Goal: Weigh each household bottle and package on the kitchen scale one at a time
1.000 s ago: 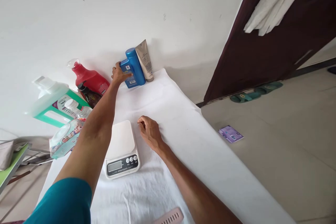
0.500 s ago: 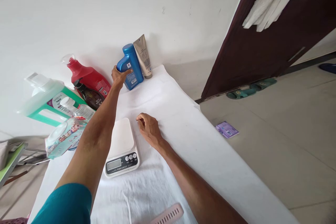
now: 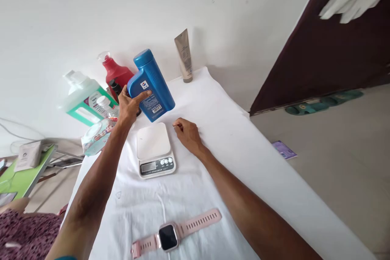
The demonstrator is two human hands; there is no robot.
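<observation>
My left hand (image 3: 131, 103) grips a blue bottle (image 3: 155, 85) by its lower side, thumb across the label. The bottle is tilted and held up beyond the kitchen scale (image 3: 153, 141). That white scale lies on the cloth, its display dark grey, nothing on its plate. Just right of the scale rests my right hand (image 3: 188, 134), fingers curled together; whether anything is inside them is hidden. A beige squeeze tube (image 3: 183, 57) stands on its cap by the wall. Near me a pink-strapped smartwatch (image 3: 168, 237) lies stretched out on the cloth.
At the left stand a red pump bottle (image 3: 117, 71), a green liquid jug (image 3: 82, 107), a small clear bottle (image 3: 105, 105) and a wipes pack (image 3: 94, 136). A green side table (image 3: 33, 166) is at far left, beside a person's patterned clothing (image 3: 30, 229). Slippers (image 3: 307, 108) lie by the door.
My left hand has lifted the blue bottle away from the tube, toward me. My right hand stays beside the scale. The view has shifted, bringing the whole smartwatch into sight.
</observation>
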